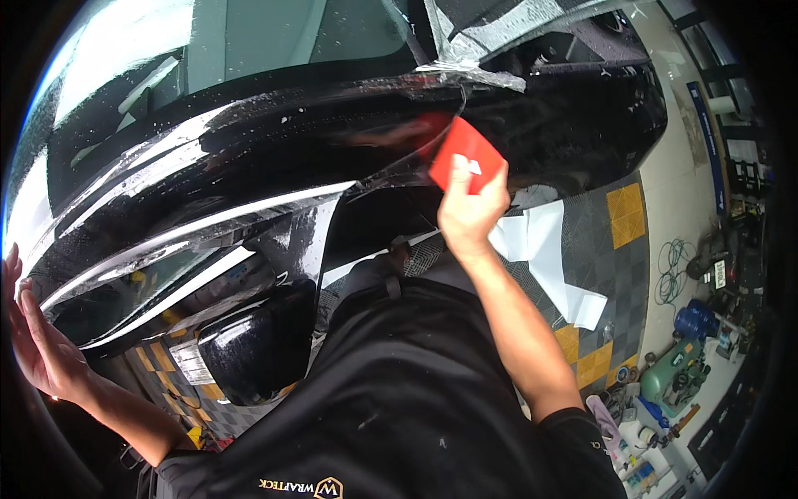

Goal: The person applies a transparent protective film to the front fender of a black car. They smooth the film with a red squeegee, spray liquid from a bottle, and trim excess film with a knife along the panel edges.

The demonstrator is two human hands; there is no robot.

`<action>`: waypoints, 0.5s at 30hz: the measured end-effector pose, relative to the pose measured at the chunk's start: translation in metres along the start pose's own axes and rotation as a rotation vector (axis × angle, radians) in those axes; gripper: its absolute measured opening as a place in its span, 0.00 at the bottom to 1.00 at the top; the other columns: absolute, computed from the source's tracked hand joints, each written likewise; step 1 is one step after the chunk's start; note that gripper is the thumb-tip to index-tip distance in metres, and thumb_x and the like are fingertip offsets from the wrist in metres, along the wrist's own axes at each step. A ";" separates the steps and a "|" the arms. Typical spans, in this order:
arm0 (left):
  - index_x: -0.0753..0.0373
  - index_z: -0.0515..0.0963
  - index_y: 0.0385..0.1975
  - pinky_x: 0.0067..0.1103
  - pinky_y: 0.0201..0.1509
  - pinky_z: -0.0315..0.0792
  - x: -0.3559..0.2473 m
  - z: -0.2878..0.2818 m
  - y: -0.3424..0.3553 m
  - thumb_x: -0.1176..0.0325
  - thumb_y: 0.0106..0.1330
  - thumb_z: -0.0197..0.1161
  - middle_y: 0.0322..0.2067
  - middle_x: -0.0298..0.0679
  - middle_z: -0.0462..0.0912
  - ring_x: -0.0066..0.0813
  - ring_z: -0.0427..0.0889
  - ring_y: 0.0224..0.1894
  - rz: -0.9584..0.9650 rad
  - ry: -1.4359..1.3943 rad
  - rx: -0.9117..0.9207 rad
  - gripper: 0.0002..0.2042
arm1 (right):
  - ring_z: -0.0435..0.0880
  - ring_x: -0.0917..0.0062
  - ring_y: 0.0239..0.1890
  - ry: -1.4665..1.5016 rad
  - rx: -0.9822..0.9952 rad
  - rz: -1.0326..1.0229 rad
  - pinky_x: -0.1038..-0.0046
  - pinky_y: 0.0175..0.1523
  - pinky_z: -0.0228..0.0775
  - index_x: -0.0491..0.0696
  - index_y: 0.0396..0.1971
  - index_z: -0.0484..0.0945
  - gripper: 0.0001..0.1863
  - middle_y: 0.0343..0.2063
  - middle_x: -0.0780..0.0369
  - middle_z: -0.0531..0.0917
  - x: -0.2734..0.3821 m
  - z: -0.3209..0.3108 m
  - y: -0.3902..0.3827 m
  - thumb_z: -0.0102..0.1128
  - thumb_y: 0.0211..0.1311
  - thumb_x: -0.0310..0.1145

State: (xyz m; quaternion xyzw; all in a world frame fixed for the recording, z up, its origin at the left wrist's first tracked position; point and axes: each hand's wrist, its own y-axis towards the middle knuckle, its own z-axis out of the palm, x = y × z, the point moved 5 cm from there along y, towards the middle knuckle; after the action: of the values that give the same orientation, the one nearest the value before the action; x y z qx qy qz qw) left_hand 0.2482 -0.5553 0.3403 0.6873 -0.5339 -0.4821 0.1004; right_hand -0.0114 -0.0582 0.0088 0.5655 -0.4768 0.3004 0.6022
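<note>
A red squeegee card [455, 154] is pinched in my right hand [470, 204], its edge against a glossy black car body panel [274, 141] beside a thin seam of clear film. At the far left edge, my left hand [41, 333] has its fingers stretched out by the car's body, partly cut off by the rim. Crumpled translucent film [490, 75] lies along the top of the panel near the dark glass [283, 33]. Below the panel are an open door [191, 283] with a window and white streaks, and a dark gap.
A white backing sheet [544, 249] lies on the grey and yellow tiled floor [623, 216]. A coiled green hose [669, 274], a blue water jug [694, 320], a green tank [665, 382] and cluttered tools line the right side.
</note>
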 end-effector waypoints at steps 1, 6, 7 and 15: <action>0.91 0.72 0.65 0.39 0.83 0.70 0.003 -0.001 0.002 0.83 0.84 0.52 0.65 0.71 0.79 0.55 0.82 0.70 -0.011 -0.005 -0.020 0.17 | 0.93 0.64 0.28 0.031 0.003 0.022 0.64 0.32 0.84 0.42 0.48 0.81 0.09 0.28 0.53 0.90 0.012 0.007 -0.008 0.68 0.76 0.30; 0.88 0.71 0.68 0.41 0.84 0.68 -0.039 0.042 -0.001 0.82 0.85 0.50 0.67 0.71 0.78 0.58 0.79 0.72 -0.002 -0.203 0.032 0.18 | 0.91 0.63 0.26 0.232 0.310 -0.317 0.65 0.32 0.83 0.44 0.43 0.77 0.07 0.28 0.56 0.88 0.093 0.093 -0.039 0.67 0.75 0.27; 0.86 0.71 0.69 0.42 0.84 0.67 -0.054 0.054 -0.001 0.81 0.85 0.50 0.67 0.70 0.78 0.58 0.78 0.73 -0.018 -0.298 0.075 0.19 | 0.90 0.61 0.25 0.128 0.302 -0.203 0.63 0.31 0.83 0.44 0.44 0.77 0.08 0.26 0.55 0.87 0.076 0.091 -0.030 0.68 0.74 0.29; 0.72 0.84 0.58 0.31 0.70 0.73 -0.147 0.191 -0.039 0.77 0.79 0.59 0.59 0.52 0.87 0.41 0.84 0.64 0.285 0.359 0.563 0.13 | 0.91 0.58 0.36 -0.114 0.160 -0.148 0.61 0.41 0.82 0.44 0.42 0.82 0.05 0.36 0.55 0.88 -0.030 -0.043 0.012 0.71 0.71 0.25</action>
State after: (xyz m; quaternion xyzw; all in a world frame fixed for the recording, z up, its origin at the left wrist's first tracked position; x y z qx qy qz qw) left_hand 0.1310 -0.3453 0.2982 0.6806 -0.7099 -0.1690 0.0657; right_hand -0.0234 -0.0091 -0.0100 0.6614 -0.4417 0.2595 0.5478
